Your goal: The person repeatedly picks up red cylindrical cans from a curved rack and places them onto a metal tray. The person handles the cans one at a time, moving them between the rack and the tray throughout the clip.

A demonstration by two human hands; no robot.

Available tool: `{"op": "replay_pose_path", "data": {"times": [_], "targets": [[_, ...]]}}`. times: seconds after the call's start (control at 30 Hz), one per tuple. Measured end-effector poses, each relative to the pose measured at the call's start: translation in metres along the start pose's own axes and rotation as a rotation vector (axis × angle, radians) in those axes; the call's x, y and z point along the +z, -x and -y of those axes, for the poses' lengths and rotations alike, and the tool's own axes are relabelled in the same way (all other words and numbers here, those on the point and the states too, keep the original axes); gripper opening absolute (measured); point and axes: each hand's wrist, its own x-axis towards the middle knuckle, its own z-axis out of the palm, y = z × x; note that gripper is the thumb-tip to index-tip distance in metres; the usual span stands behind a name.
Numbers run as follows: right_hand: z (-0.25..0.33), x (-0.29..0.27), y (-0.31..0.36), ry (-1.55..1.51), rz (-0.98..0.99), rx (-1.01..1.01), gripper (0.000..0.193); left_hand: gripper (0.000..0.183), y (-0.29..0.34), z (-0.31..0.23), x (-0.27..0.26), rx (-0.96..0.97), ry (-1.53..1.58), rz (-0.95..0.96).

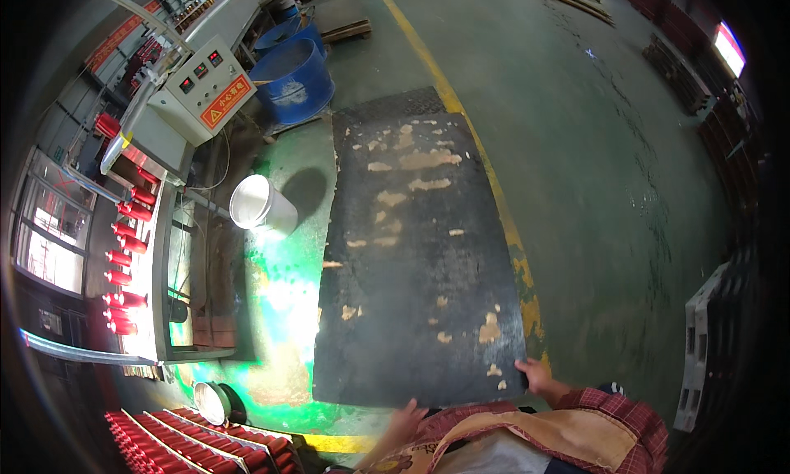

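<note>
A worn black rubber mat (420, 252) with pale patches lies on the green floor in front of me. My right hand (541, 378) reaches out from a red plaid sleeve to the mat's near right corner; whether it grips the corner is not visible. Over the mat's near edge my left hand (405, 416) is held out with fingers apart and nothing in it. A tan apron (527, 437) covers my chest at the bottom of the view.
A white bucket (259, 204) stands left of the mat. Blue barrels (296, 75) and a grey control box (202, 91) are at the far left. Red spools (127, 252) line a machine; more fill trays (197, 441). A yellow floor line (461, 112) runs along the mat, and grey pallets (704, 350) stand at the right.
</note>
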Motion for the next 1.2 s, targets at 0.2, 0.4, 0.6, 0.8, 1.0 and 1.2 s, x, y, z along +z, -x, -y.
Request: {"op": "replay_pose_path", "data": {"times": [0.2,0.4,0.6,0.8,1.0,1.2], "targets": [[0.012,-0.001,-0.003,0.053,-0.12,-0.014,0.029,0.05,-0.038,0.044,0.031,-0.186,1.515,0.048],[0.153,-0.008,-0.094,0.161,-0.199,0.085,0.029,0.04,-0.124,-0.07,-0.005,-0.055,1.592,-0.268],[0.24,0.007,-0.127,0.229,-0.093,-0.058,0.037,0.028,-0.157,-0.154,-0.034,0.026,1.505,-0.35],[0.203,-0.01,-0.083,0.215,-0.107,-0.123,0.032,0.024,-0.13,-0.126,0.003,-0.187,1.473,-0.357],[0.217,-0.02,-0.092,0.204,-0.122,-0.138,0.043,0.028,-0.141,-0.129,0.012,-0.086,1.532,-0.291],[0.259,-0.002,-0.142,0.234,-0.19,-0.19,0.065,0.032,-0.183,-0.172,-0.022,-0.014,1.451,-0.405]]}}
